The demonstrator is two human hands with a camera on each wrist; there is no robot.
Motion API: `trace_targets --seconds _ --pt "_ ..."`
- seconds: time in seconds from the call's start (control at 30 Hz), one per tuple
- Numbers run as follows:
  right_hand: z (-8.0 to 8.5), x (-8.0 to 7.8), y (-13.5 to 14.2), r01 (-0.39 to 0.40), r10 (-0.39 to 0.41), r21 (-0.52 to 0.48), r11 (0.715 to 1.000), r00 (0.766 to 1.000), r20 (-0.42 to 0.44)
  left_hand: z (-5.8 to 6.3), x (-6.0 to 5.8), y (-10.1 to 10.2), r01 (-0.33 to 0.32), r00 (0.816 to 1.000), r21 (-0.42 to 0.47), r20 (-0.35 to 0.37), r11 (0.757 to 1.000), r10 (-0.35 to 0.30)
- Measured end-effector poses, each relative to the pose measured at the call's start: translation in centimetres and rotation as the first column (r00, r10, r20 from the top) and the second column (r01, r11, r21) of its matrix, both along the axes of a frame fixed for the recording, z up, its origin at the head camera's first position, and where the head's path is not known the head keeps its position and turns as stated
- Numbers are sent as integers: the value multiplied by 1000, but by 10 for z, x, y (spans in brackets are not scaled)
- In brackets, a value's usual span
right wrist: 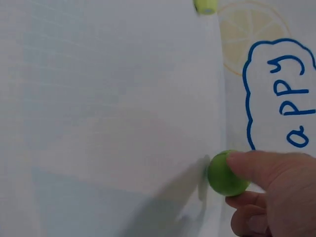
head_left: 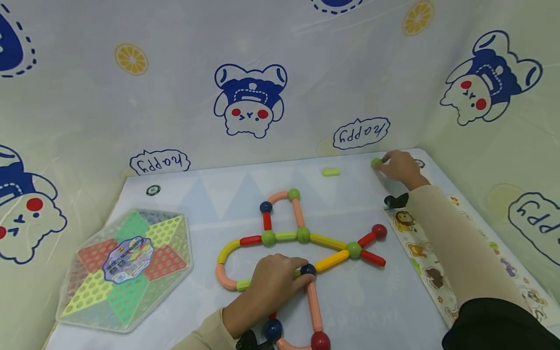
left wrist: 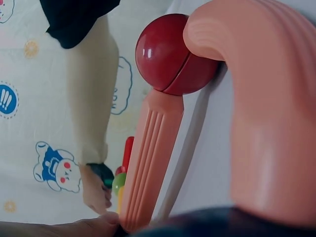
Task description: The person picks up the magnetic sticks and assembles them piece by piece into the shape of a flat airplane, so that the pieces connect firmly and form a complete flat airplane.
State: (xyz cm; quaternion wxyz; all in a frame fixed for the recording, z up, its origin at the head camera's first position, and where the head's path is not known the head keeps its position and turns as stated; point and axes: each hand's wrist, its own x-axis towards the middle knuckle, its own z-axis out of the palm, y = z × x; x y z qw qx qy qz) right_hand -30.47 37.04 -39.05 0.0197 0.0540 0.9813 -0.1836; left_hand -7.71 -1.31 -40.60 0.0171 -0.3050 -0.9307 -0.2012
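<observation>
At the far right of the table my right hand [head_left: 401,167] pinches a green ball [right wrist: 223,173] between thumb and fingers. My left hand [head_left: 273,282] grips a dark blue ball [head_left: 308,270] in a figure built of coloured sticks and balls. From that ball a yellow stick [head_left: 331,261] leads to a green ball [head_left: 354,250], and a straight pink stick [head_left: 314,306] leads to a red ball [left wrist: 165,54]. The left hand covers part of the figure near another dark blue ball [head_left: 273,330]. A loose light green stick [head_left: 331,172] lies near the back edge.
On the left sits a clear hexagonal case [head_left: 175,287] with a red, yellow and green patterned lid. A strip with animal pictures [head_left: 426,262] runs along the right side under the right arm. Printed cloth [head_left: 306,63] stands behind the table.
</observation>
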Motion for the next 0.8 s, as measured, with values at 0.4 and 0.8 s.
trace_targets --seconds 0.4,0.8 --pt "12 134 -1 -199 188 -41 979 964 -188 -3 1 1 18 999 7 34 1000 -19" --pt "-7 260 -31 -165 156 -25 986 965 -212 2 0 -1 1 998 2 68 1000 -1"
